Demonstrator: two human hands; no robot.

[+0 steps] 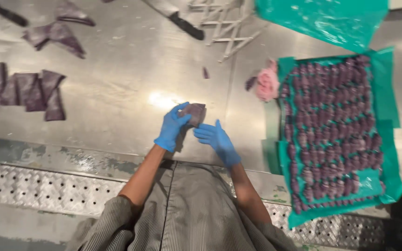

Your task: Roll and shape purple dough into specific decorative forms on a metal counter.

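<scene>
Both my hands wear blue gloves. My left hand [171, 128] and my right hand [216, 139] hold a small purple dough piece [194, 113] between them, just above the steel table [131, 79]. The left fingers wrap its left side; the right fingers touch its lower right edge. To the right lies a tray lined with green plastic sheet [387, 111], covered with rows of several shaped purple dough pieces [333, 125].
Flat purple dough triangles [29, 90] lie at the table's left, more [56, 32] at the back left. A pink lump [267, 83] sits beside the tray. A white expanding lattice cutter [224, 23] and a dark-handled tool [187, 25] lie at the back. Perforated metal floor plate [47, 188] runs below.
</scene>
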